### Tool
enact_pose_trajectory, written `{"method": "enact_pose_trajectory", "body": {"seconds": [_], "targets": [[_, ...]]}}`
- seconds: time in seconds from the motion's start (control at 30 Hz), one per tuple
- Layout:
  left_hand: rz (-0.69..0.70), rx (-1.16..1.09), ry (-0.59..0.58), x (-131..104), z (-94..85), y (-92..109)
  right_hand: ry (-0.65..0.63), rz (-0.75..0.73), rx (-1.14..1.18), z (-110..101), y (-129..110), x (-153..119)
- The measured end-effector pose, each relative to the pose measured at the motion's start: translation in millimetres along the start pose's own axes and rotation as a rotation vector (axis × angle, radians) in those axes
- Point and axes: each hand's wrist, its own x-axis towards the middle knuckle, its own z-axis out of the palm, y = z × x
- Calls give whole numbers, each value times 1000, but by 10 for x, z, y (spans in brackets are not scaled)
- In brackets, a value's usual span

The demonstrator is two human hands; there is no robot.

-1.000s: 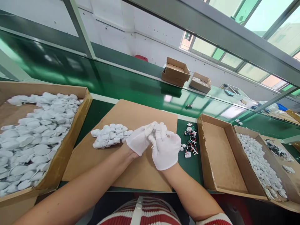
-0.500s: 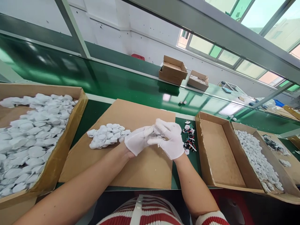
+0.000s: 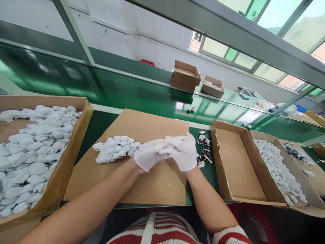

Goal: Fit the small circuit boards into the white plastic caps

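Both hands wear white gloves and meet above the cardboard sheet point(image 3: 152, 189). My left hand point(image 3: 149, 154) is closed, its fingers pressed against those of my right hand point(image 3: 183, 152), which is curled too. Whatever lies between them is hidden by the gloves; only a small whitish bit shows at the fingertips. Left of the hands, a pile of white, rounded fabric-like pieces point(image 3: 115, 149) rests on the sheet. Just right of them, small circuit boards with red and black wires and white parts point(image 3: 204, 149) lie on the green bench.
A large cardboard box point(image 3: 87, 118) of white pieces stands at the left. On the right are a shallow cardboard box point(image 3: 241, 162) and a tray of small white pieces point(image 3: 279, 173). Farther back, a brown box point(image 3: 185, 76) and a smaller box point(image 3: 213, 88) stand behind the green surface.
The fingers of both hands have shifted and closed more tightly together, with the right hand's fingers folding over. The camera view has moved slightly. The piles look the same.
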Motion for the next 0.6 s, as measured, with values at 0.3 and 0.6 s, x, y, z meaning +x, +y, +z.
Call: {"method": "enact_pose_trajectory", "body": {"seconds": [0.3, 0.6], "targets": [[149, -111, -37, 18, 162, 91, 293, -210, -227, 136, -20, -103], [158, -61, -41, -6, 174, 125, 373, -116, -130, 183, -111, -68]]}}
